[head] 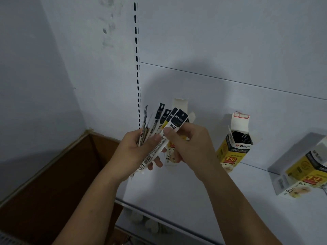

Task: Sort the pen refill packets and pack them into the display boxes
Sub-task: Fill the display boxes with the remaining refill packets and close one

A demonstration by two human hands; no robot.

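Packets: the slim black-and-white plastic refill packets [164, 124] you hold at centre are thin glossy film.
Boxes: the yellow, white and black printed cardboard display boxes [233, 149] at 3 o'clock look smooth, faintly shiny; their raised flaps are matt white card.
Shelf: your white painted metal shelf [194, 188] at 5 o'clock is smooth, matt.
Carton: the large brown cardboard carton [62, 174] at 8 o'clock looks dull and rough to you.
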